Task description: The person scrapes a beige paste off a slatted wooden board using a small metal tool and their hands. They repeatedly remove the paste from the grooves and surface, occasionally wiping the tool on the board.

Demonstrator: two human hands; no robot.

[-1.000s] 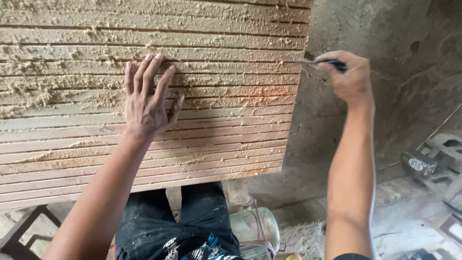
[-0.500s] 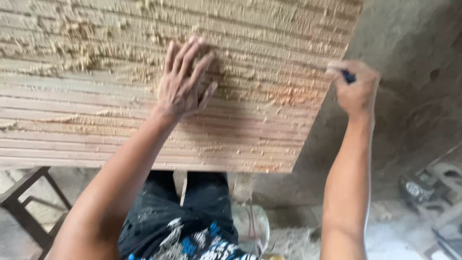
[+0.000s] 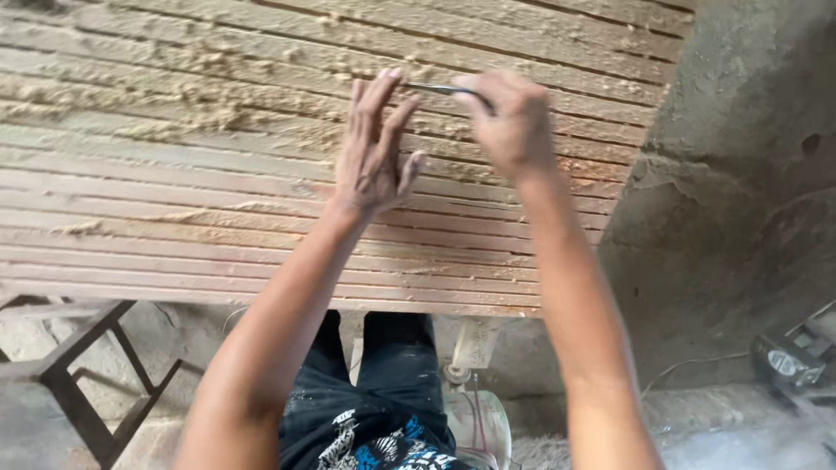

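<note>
A large wooden panel [image 3: 174, 209] cut with long parallel grooves fills the upper left, dusted with sawdust. My right hand [image 3: 514, 122] grips a thin metal tool [image 3: 435, 88] with a dark handle, its tip pointing left over the grooves. My left hand [image 3: 374, 152] is raised above the panel with fingers straight and together, fingertips touching the tool's tip.
A dark metal stand [image 3: 78, 374] sits under the panel at lower left. A rough concrete wall [image 3: 740, 200] rises on the right. A clear plastic container [image 3: 475, 418] stands on the floor by my legs, and a power tool [image 3: 788, 361] lies at right.
My right hand has swung left from the panel's right edge to the middle with the tool. My left hand has lifted off the panel to meet the tool's tip.
</note>
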